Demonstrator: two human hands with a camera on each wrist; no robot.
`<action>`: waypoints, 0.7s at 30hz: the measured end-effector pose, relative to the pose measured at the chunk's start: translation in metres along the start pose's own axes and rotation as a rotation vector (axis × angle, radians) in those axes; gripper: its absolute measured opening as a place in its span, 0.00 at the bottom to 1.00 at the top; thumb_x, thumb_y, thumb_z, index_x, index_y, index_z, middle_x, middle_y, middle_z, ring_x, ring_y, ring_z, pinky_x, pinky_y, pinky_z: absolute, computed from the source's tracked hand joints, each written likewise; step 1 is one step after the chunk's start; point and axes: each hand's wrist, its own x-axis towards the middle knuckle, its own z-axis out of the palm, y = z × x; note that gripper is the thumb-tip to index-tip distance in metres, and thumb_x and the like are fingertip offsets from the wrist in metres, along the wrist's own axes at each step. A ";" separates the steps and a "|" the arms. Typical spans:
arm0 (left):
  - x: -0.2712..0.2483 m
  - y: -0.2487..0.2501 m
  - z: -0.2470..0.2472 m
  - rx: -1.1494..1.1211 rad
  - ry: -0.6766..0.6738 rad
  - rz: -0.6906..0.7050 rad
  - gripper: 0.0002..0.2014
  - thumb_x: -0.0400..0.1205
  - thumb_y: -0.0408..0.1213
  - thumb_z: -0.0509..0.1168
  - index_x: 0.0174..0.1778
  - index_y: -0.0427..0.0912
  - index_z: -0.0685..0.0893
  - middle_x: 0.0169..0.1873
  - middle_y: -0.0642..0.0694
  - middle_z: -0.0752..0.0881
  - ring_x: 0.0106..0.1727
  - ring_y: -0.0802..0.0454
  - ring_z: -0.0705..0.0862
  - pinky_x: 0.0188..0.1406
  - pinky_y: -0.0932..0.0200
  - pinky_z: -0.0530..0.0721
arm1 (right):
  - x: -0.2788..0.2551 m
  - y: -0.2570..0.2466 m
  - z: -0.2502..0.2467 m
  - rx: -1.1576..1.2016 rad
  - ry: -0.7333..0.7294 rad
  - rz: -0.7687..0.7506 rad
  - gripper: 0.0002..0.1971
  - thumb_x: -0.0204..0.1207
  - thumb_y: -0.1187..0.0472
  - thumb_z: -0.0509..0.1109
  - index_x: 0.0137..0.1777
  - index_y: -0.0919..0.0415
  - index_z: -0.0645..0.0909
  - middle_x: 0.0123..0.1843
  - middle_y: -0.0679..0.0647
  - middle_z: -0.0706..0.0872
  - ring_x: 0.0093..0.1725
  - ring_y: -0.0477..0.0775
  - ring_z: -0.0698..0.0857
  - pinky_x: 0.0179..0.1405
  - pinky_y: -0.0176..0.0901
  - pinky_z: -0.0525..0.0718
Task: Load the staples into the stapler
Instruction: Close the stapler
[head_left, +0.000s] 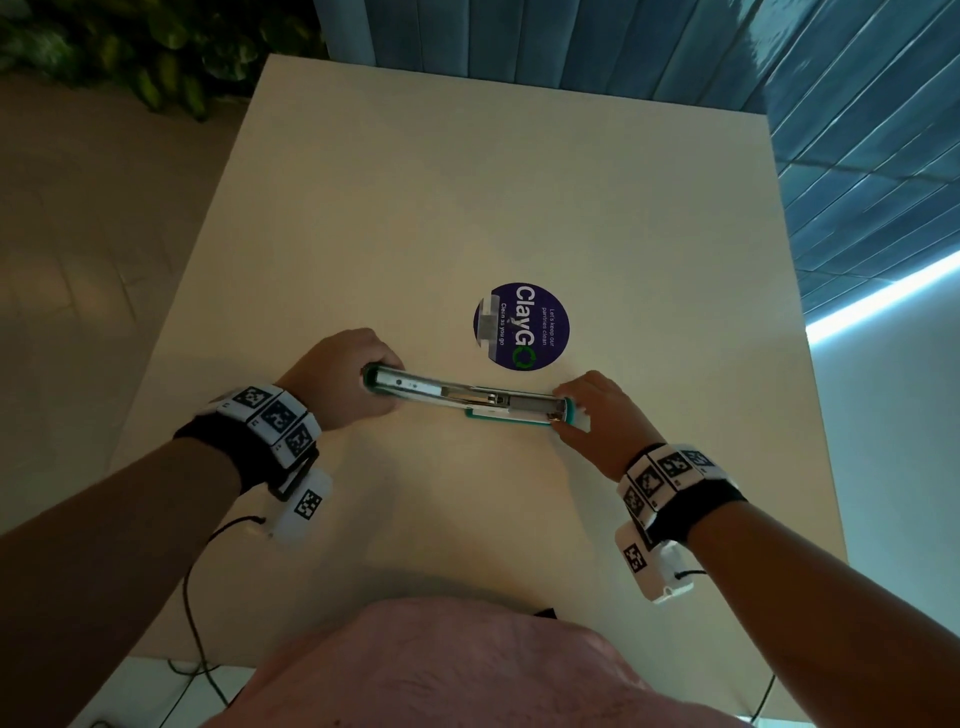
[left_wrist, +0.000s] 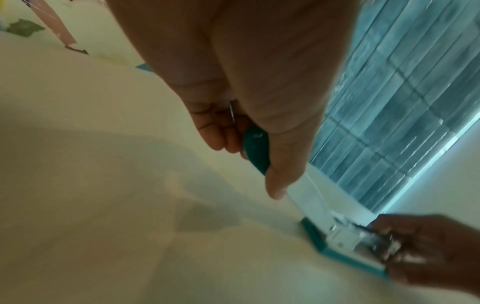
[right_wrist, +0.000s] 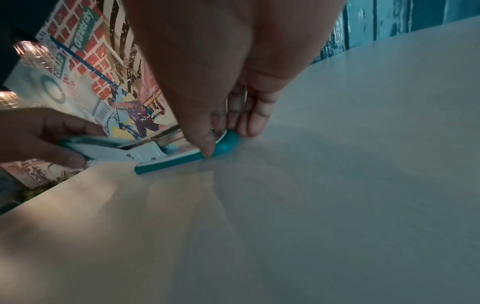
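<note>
A teal-and-white stapler (head_left: 467, 400) lies swung open flat on the white table (head_left: 467, 182), its metal staple channel facing up. My left hand (head_left: 376, 384) grips the lifted cover's teal end (left_wrist: 255, 148) at the left. At the stapler's right end, the thumb and fingers of my right hand (head_left: 563, 410) pinch the rounded teal tip (right_wrist: 226, 144). A small grey metal strip (head_left: 488, 325), seemingly staples, lies on the round purple sticker (head_left: 540, 332) just beyond the stapler. Whether the channel holds staples is unclear.
Green plants (head_left: 156, 52) stand beyond the table's far left corner. Blue padded panels (head_left: 519, 41) run behind the far edge and along the right. Thin black cables (head_left: 192, 597) hang from my wrist cameras near the front edge.
</note>
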 end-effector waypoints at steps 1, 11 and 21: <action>-0.002 0.004 -0.005 -0.028 0.033 0.024 0.15 0.64 0.43 0.75 0.45 0.45 0.85 0.39 0.45 0.84 0.39 0.48 0.81 0.40 0.53 0.79 | 0.001 0.000 0.001 0.007 0.000 -0.007 0.15 0.71 0.62 0.72 0.58 0.58 0.78 0.53 0.56 0.80 0.50 0.53 0.78 0.56 0.51 0.82; 0.027 0.069 0.016 -0.138 0.028 0.268 0.17 0.68 0.45 0.75 0.51 0.47 0.84 0.42 0.48 0.86 0.42 0.56 0.79 0.43 0.65 0.77 | 0.004 0.001 0.008 -0.032 0.002 -0.058 0.15 0.71 0.63 0.70 0.57 0.62 0.76 0.55 0.60 0.78 0.54 0.58 0.77 0.55 0.46 0.77; 0.050 0.089 0.059 -0.028 -0.112 0.303 0.16 0.72 0.41 0.73 0.54 0.40 0.84 0.48 0.41 0.84 0.47 0.49 0.81 0.46 0.50 0.83 | 0.002 0.009 0.013 0.012 0.026 -0.060 0.18 0.69 0.60 0.71 0.59 0.60 0.75 0.54 0.59 0.78 0.54 0.58 0.77 0.56 0.48 0.78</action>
